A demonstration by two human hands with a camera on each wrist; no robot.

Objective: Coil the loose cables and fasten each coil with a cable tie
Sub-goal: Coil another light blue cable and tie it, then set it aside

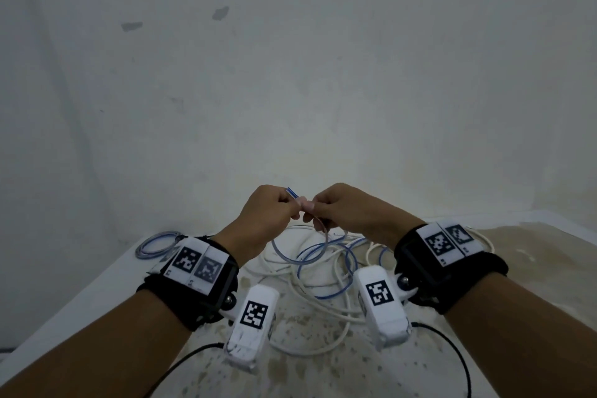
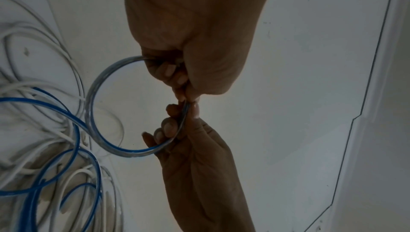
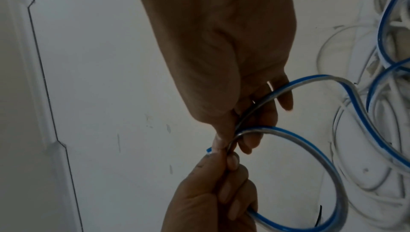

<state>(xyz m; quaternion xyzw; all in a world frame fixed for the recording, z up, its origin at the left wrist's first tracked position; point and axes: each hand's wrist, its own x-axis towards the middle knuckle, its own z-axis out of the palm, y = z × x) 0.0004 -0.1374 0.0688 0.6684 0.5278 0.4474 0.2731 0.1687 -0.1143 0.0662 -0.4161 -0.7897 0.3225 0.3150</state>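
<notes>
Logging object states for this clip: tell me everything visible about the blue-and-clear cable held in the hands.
The blue-and-clear cable is a flat, clear-jacketed lead with a blue stripe along one edge. It looks like flexible plastic. Near its cut end, which pokes out above the fingers, it is bent into one round loop held in the air. The left hand and right hand pinch it where the loop closes. The rest trails down into a loose tangle with white cables on the table. No tie is visible on it.

No legible text or labels anywhere.
</notes>
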